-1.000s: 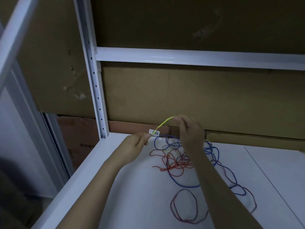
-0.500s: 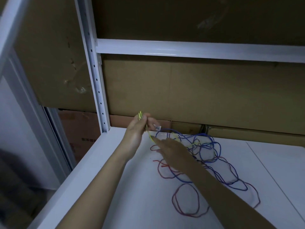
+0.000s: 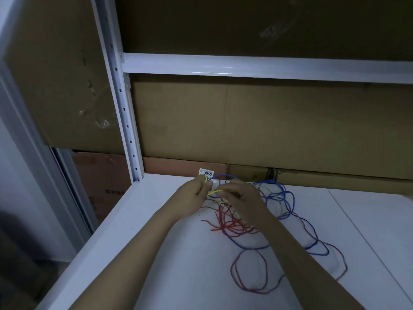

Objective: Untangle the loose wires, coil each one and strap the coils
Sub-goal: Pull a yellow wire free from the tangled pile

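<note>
A tangle of thin wires lies on the white shelf (image 3: 156, 253): a blue wire (image 3: 288, 198), a red wire (image 3: 225, 227) and a yellow-green wire (image 3: 215, 192). My left hand (image 3: 190, 200) pinches one end of the yellow-green wire near the shelf's back edge. My right hand (image 3: 241, 202) pinches the same wire a short way to the right, above the red strands. The rest of the yellow-green wire runs back into the blue loops. A dark red loop (image 3: 250, 271) lies nearer to me.
Brown cardboard boxes (image 3: 268, 130) close off the back of the shelf. A white upright post (image 3: 125, 121) stands at the back left corner and a crossbeam (image 3: 268, 68) runs overhead. A small label reading 3055 (image 3: 206, 173) sticks behind my left hand. The shelf's left edge drops off.
My left hand has come down toward the shelf with the yellow-green wire. My right hand has closed on that wire just to the right of the left hand.
</note>
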`<state>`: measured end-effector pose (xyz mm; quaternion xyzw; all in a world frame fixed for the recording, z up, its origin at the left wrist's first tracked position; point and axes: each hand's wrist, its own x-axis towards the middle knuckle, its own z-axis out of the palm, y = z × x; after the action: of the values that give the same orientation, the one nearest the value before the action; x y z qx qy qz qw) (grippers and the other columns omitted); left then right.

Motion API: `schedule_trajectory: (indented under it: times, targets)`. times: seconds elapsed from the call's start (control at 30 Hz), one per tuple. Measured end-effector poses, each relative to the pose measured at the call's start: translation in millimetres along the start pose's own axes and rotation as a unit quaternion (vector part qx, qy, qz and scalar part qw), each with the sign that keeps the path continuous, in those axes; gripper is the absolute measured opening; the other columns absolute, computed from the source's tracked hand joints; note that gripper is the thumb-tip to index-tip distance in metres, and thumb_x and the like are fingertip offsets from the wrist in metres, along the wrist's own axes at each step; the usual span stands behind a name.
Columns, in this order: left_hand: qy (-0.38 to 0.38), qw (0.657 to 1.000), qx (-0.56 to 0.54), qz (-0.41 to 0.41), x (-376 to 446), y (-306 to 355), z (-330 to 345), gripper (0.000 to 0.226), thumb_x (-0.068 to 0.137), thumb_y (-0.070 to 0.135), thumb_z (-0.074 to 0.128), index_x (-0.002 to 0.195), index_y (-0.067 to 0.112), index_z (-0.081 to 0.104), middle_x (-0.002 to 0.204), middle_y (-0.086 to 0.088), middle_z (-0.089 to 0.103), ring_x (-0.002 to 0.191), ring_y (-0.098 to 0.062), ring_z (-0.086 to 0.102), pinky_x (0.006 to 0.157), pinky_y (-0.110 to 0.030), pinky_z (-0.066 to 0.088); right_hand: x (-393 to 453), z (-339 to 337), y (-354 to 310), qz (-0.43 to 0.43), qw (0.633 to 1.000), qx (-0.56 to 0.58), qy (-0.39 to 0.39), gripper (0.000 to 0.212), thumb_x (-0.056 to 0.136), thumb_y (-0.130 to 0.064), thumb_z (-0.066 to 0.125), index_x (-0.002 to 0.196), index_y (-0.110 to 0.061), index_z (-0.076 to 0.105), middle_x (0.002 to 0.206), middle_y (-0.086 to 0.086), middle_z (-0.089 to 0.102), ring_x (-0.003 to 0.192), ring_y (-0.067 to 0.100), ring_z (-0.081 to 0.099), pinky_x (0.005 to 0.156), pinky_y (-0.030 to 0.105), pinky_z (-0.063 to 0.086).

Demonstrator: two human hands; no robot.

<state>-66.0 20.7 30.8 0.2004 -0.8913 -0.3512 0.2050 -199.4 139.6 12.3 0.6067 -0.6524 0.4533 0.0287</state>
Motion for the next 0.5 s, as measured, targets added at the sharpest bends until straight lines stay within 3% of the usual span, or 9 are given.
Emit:
schedule_trajectory:
  times: [0.13, 0.27, 0.4, 0.5]
  targets:
    - [0.014, 0.998, -0.05, -0.023, -1, 7, -3, 0.029, 0.103, 0.032, 0.036, 0.082, 0.019, 0.051, 0.061, 0.006, 0.054, 0.054, -0.001, 0.047, 0.057, -0.013, 0.037, -8, 13, -5, -0.047, 0.996, -0.073, -0.01, 0.012, 0.088, -0.009, 0.062, 0.092, -0.007, 0.074, 0.071, -0.003, 0.063, 0.068, 0.011, 0.049, 0.068, 0.024, 0.041]
    - [0.006, 1.0, 0.019, -0.022, -3, 7, 0, 0.033, 0.103, 0.031, 0.036, 0.08, 0.016, 0.053, 0.064, 0.008, 0.053, 0.061, -0.003, 0.049, 0.06, -0.023, 0.035, -8, 20, -13, -0.104, 0.988, -0.114, -0.017, 0.017, 0.085, -0.019, 0.062, 0.081, -0.009, 0.075, 0.066, 0.005, 0.068, 0.059, 0.023, 0.055, 0.056, 0.028, 0.045]
    - [-0.026, 0.999, 0.032, -0.033, -6, 1, -1, 0.037, 0.101, 0.029, 0.04, 0.072, 0.011, 0.053, 0.066, 0.001, 0.051, 0.061, -0.011, 0.044, 0.06, -0.028, 0.034, -4, 11, -3, 0.027, 0.992, -0.096, -0.077, 0.033, 0.084, -0.041, 0.064, 0.065, -0.014, 0.064, 0.055, -0.007, 0.051, 0.056, 0.011, 0.047, 0.055, 0.022, 0.036]
    - [-0.034, 0.996, 0.057, -0.051, -8, -4, -7, 0.043, 0.1, 0.036, 0.043, 0.066, 0.01, 0.051, 0.059, 0.003, 0.045, 0.055, -0.012, 0.041, 0.055, -0.027, 0.032, -10, 0, 13, 0.083, 0.989, -0.068, -0.097, 0.018, 0.086, -0.034, 0.068, 0.079, -0.016, 0.07, 0.072, 0.0, 0.065, 0.067, 0.012, 0.054, 0.065, 0.022, 0.042]
